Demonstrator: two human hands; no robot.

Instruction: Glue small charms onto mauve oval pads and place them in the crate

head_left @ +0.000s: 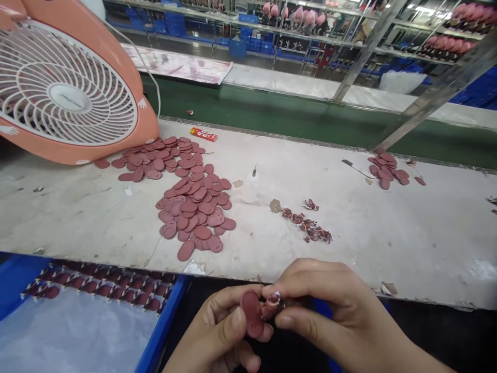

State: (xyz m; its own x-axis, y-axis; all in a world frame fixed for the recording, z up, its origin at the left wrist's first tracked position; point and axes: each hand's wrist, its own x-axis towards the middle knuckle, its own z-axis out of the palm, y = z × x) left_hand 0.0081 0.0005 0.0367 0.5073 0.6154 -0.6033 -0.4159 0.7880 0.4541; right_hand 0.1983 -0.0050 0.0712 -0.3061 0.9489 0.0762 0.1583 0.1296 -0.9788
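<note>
My left hand (pixel 217 334) pinches a reddish-brown oval leather piece (pixel 251 313) between thumb and fingers, just below the worktable's front edge. My right hand (pixel 322 305) meets it from the right, its fingers closed on a small dark-red piece (pixel 272 306) pressed against the oval. A large heap of the same oval pieces (pixel 194 207) lies on the white worktable (pixel 388 233) ahead of my left hand. A little row of dark-red scraps (pixel 308 228) lies ahead of my right hand.
An orange table fan (pixel 66 88) stands at the far left. A blue tray (pixel 159 331) at lower left holds rows of dark-red parts. A smaller heap of ovals (pixel 388 168) sits far right. A red packet (pixel 203 134) lies near the green conveyor belt (pixel 291 114).
</note>
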